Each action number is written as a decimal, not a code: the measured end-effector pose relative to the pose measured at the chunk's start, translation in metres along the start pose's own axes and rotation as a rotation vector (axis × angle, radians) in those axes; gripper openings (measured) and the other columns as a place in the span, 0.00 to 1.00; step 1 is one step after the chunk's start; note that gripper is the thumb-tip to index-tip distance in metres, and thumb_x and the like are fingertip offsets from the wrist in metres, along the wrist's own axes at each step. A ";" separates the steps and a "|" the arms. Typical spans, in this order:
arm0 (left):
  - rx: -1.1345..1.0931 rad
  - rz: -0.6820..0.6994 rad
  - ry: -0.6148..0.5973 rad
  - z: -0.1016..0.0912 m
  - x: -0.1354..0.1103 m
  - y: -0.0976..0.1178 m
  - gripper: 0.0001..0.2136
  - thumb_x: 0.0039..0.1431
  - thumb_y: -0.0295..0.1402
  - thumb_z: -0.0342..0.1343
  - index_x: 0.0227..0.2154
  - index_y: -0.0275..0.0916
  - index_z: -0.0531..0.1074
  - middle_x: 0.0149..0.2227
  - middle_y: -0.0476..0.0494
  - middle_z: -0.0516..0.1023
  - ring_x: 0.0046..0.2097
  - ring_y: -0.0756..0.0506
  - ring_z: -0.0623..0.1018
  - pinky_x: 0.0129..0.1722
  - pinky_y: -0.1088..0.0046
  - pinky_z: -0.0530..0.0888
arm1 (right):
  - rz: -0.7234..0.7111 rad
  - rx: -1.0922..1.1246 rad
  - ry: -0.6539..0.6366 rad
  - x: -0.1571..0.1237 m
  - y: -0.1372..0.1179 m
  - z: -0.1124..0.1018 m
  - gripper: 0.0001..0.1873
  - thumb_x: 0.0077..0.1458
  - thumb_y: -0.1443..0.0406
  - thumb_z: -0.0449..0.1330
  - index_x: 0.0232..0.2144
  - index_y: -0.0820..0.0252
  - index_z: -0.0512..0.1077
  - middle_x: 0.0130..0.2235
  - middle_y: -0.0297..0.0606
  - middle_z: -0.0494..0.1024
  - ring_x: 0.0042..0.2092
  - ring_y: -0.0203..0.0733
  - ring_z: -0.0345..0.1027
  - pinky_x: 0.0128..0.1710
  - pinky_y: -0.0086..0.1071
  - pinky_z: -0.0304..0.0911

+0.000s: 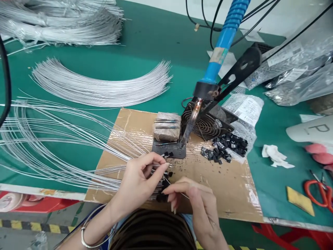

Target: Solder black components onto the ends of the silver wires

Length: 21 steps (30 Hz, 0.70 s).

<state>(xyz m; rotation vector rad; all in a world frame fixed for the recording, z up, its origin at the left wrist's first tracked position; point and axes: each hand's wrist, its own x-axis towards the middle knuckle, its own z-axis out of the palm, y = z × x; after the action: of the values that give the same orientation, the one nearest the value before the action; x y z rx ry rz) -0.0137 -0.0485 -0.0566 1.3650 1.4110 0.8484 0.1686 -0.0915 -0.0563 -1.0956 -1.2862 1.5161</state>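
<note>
My left hand is closed, with thumb and forefinger pinching the end of a thin white wire. My right hand is just to its right, fingers curled around a thin pale strand that runs up toward the left fingertips. Beneath both hands, several wires end in small black connectors, partly hidden by my fingers. More white wires fan out to the left. Beyond my hands, a blue-handled soldering iron points down, its tip over a dark pad.
A cardboard sheet covers the work spot. On it are a wrapped block with metal pins, a round-grilled fan and loose black connectors. A wire bundle lies behind; scissors and a yellow sponge are right.
</note>
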 end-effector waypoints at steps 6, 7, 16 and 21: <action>0.041 0.017 -0.031 0.000 -0.002 0.001 0.07 0.67 0.35 0.59 0.33 0.40 0.76 0.25 0.52 0.70 0.24 0.51 0.61 0.23 0.75 0.59 | -0.056 0.028 0.020 0.003 0.000 0.003 0.25 0.76 0.59 0.45 0.48 0.54 0.83 0.36 0.39 0.78 0.32 0.37 0.72 0.31 0.30 0.70; 0.042 0.021 -0.029 0.000 -0.001 0.000 0.06 0.67 0.34 0.59 0.34 0.40 0.76 0.25 0.52 0.70 0.25 0.51 0.61 0.23 0.74 0.58 | -0.081 0.022 0.053 0.003 0.000 -0.001 0.25 0.76 0.59 0.45 0.46 0.55 0.83 0.36 0.40 0.79 0.32 0.38 0.73 0.30 0.31 0.70; 0.017 0.023 0.008 0.001 0.002 0.000 0.05 0.65 0.33 0.60 0.35 0.39 0.78 0.26 0.50 0.74 0.24 0.52 0.59 0.23 0.73 0.56 | -0.175 -0.957 0.590 0.027 0.001 -0.079 0.10 0.66 0.58 0.63 0.40 0.57 0.82 0.35 0.36 0.82 0.31 0.39 0.74 0.33 0.33 0.71; -0.012 0.025 0.002 0.001 0.002 0.002 0.05 0.66 0.33 0.60 0.35 0.39 0.78 0.27 0.50 0.74 0.24 0.52 0.60 0.23 0.73 0.57 | -0.189 -1.101 0.503 0.043 0.015 -0.090 0.10 0.64 0.58 0.65 0.41 0.58 0.81 0.33 0.35 0.79 0.30 0.39 0.72 0.32 0.34 0.70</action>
<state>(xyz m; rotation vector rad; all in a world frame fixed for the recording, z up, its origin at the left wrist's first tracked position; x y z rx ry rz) -0.0123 -0.0469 -0.0555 1.3750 1.3907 0.8732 0.2430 -0.0294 -0.0836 -1.7930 -1.7898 0.2376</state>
